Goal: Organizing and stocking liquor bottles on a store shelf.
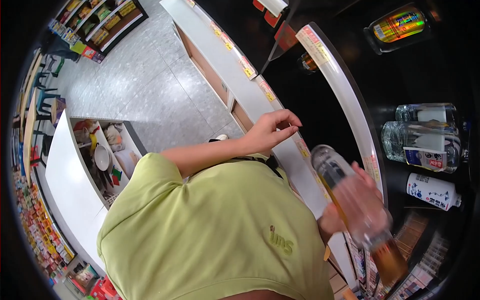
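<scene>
My right hand point(333, 218) grips a clear bottle point(332, 168) with amber liquid, tilted and blurred by motion. Its fingers wrap around the far side and show partly through the glass. The bottle is beside the white shelf edge with price tags point(303, 148). My left hand point(272, 127) reaches across in front of my body, fingers loosely curled with a gap at the thumb, holding nothing. It is over the edge of the white lower shelf point(221, 67). Farther right, clear glass bottles point(422, 144) and a white-and-blue bottle point(431, 191) stand on a dark shelf.
A curved upper shelf edge point(345, 97) runs close to my right hand. One bottle with a shiny gold label point(401, 24) is at the top right. On the left, a white cabinet point(75, 176) holds a white bowl point(102, 157). Grey tiled floor point(150, 82) lies between.
</scene>
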`<state>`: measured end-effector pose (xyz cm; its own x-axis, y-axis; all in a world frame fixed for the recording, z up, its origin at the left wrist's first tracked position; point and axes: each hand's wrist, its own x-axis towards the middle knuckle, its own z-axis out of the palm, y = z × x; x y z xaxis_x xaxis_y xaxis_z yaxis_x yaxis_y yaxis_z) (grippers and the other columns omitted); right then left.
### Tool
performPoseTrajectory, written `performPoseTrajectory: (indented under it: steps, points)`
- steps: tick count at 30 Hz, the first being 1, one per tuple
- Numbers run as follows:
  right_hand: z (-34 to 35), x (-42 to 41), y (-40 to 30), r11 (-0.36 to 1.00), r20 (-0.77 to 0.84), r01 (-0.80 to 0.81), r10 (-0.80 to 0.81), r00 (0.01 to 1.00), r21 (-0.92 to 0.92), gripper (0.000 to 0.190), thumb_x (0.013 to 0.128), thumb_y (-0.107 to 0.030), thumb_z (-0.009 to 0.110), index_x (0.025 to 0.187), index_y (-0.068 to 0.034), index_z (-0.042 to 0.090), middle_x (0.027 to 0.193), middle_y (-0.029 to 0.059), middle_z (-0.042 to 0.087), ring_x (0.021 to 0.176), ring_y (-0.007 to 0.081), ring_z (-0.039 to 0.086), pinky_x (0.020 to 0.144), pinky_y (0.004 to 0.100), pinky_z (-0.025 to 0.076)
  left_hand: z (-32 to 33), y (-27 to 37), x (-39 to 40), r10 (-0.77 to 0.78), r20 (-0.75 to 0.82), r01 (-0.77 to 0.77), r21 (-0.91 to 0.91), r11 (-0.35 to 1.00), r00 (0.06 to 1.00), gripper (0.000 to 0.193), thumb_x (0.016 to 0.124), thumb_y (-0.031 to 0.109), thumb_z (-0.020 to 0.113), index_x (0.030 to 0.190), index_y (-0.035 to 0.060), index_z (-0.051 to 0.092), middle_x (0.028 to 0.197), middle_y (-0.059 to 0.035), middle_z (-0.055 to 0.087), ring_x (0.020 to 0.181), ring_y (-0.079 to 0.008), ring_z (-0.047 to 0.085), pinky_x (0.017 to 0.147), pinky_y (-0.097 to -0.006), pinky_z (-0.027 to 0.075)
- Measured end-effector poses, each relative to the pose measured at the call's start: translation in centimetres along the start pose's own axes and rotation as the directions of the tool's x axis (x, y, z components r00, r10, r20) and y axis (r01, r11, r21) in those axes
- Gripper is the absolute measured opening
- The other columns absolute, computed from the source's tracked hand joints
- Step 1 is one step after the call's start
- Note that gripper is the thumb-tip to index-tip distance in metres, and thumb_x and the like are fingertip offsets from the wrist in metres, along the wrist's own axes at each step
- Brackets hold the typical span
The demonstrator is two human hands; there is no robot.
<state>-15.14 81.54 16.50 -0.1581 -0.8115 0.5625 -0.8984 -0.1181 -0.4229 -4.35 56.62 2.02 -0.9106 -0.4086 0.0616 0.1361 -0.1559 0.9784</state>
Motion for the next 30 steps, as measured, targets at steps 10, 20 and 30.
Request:
performPoseTrajectory:
  steps: [10,20,30]
  points:
    - [13.6,-1.5,5.7,0.923,-0.175,-0.357,0.379,0.909,0.148,0.072,0.07,0.003,0.082,0.133,0.0,0.046,0.131,0.0198,0.057,0.117,0.033,0.059,0.1,0.0407,0.047,-2.6,-1.8,-1.3,-0.125,-0.094,0.126,0.003,0.992,0.988,0.015,0.097,0.01,0.063,0.108,0.0007,0.064,0.098,-0.0032,0.066,0.087,-0.0091,0.062,0.08,-0.0256,0.051]
    - [14.2,-0.4,12.1,0.761,-0.23,-0.64,0.644,0.729,0.104,0.075,0.072,-0.017,0.089,0.133,0.001,0.049,0.127,0.018,0.06,0.119,0.0312,0.059,0.101,0.0416,0.045,-3.5,-1.9,-2.0,-0.186,-0.129,0.19,0.019,0.982,0.974,0.015,0.098,0.011,0.061,0.11,0.0017,0.063,0.099,-0.0014,0.065,0.091,-0.0087,0.061,0.083,-0.0255,0.052]
    - [17.8,4.8,18.1,0.734,-0.275,-0.562,0.67,0.689,0.381,0.089,0.077,-0.012,0.085,0.147,0.003,0.032,0.143,0.019,0.042,0.132,0.0292,0.045,0.112,0.0406,0.038,-4.0,-1.5,-2.8,-0.2,-0.18,0.21,0.039,0.977,0.963,0.014,0.096,0.009,0.062,0.109,0.003,0.063,0.1,-0.0011,0.065,0.089,-0.0084,0.06,0.08,-0.0254,0.05]
